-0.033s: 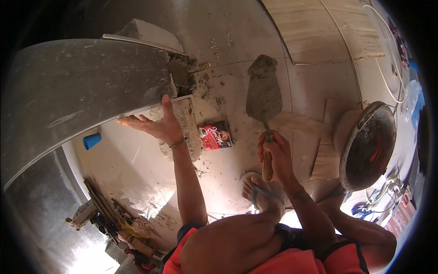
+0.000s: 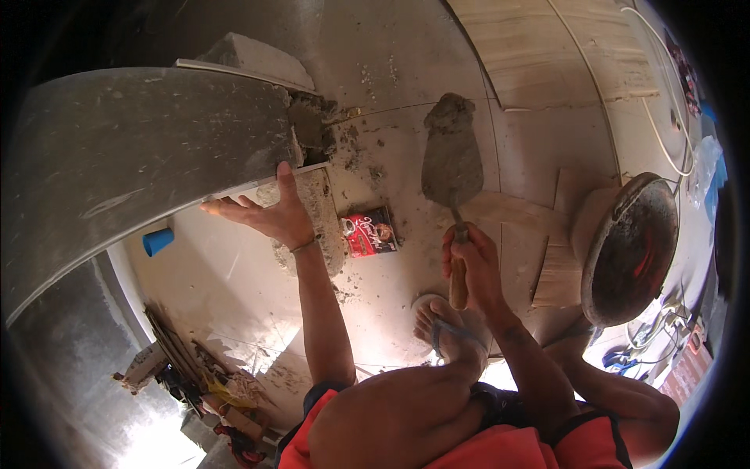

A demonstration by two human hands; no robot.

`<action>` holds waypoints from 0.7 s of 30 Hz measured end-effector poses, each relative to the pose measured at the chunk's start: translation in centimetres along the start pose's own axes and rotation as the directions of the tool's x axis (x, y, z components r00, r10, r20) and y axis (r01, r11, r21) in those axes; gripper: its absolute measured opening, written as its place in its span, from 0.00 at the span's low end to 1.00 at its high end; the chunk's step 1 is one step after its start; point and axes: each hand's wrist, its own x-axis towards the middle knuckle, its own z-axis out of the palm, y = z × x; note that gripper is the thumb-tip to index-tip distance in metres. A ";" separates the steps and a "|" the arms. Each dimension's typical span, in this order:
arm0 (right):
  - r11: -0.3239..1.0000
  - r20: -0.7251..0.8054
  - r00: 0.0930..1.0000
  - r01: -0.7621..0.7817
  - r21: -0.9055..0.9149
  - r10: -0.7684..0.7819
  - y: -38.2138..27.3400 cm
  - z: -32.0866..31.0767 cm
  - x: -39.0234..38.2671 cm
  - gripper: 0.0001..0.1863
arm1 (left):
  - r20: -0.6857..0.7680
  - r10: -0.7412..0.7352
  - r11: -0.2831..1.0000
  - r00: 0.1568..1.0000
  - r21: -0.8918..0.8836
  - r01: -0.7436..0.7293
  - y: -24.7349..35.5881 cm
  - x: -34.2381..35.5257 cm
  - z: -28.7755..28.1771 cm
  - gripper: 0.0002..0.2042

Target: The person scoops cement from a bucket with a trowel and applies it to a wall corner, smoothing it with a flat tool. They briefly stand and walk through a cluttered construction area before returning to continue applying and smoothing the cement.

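Observation:
In my right hand point(image 2: 472, 262) is a trowel point(image 2: 453, 168), its wooden handle wrapped by my closed fingers. The blade points away from me, with grey mortar spread on it and a lump near the tip. My left hand point(image 2: 275, 217) has its fingers spread at the lower edge of a large dark grey panel point(image 2: 156, 133). The thumb lies against the panel near its right end, and no object shows in that hand. Beside the panel's end is a gap with rough wet mortar point(image 2: 312, 129). A mortar-covered block point(image 2: 322, 199) lies partly behind my left hand.
On the floor are a red and black packet point(image 2: 369, 233) and a blue cup point(image 2: 158, 241). A round mortar-stained basin point(image 2: 631, 250) stands tilted at right, near cardboard point(image 2: 558, 270) and a pale cable point(image 2: 662, 137). Scrap wood and debris point(image 2: 199, 371) lie at lower left.

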 end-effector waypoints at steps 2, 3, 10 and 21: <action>1.000 0.001 1.000 0.010 -0.019 -0.010 -0.2 -0.2 0.2 0.08 | -0.018 0.006 1.000 1.000 0.001 -0.006 0.0 0.1 0.1 0.65; 1.000 -0.005 1.000 -0.005 -0.029 0.004 -0.2 -0.2 0.3 0.08 | -0.040 0.004 1.000 0.999 0.000 -0.004 0.0 0.1 0.2 0.65; 1.000 -0.037 0.999 0.015 0.009 -0.015 0.0 -0.4 0.9 0.07 | -0.050 0.011 1.000 0.999 0.013 -0.010 -0.1 0.1 1.0 0.64; 0.996 0.007 0.996 -0.085 0.016 0.085 1.9 0.9 1.1 0.06 | -0.023 -0.060 0.994 0.998 -0.097 0.057 1.5 -0.1 0.7 0.64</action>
